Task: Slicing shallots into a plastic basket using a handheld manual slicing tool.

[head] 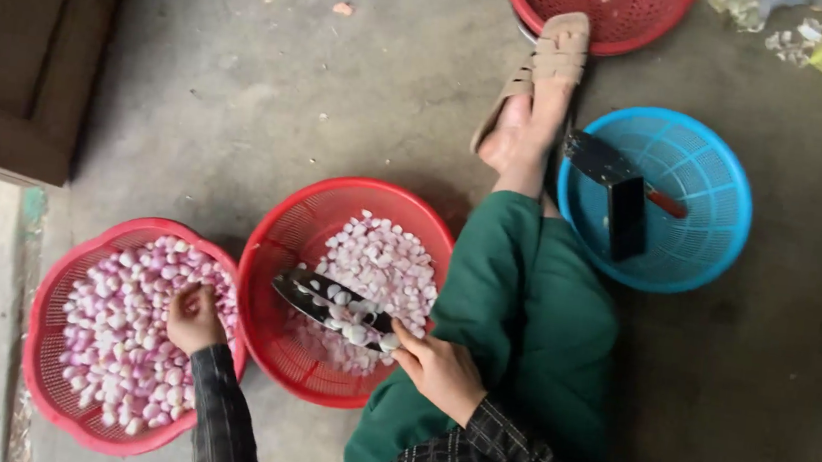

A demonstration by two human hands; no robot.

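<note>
- Left hand rests in the pink basket, fingers curled into a heap of peeled shallots; whether it grips any, cannot tell.
- Right hand is closed on a metal scoop over the red basket, loaded with a few shallots.
- Judged: bulbs light, firm, smooth, likely to roll; best gathered by the cupped handful.
</note>
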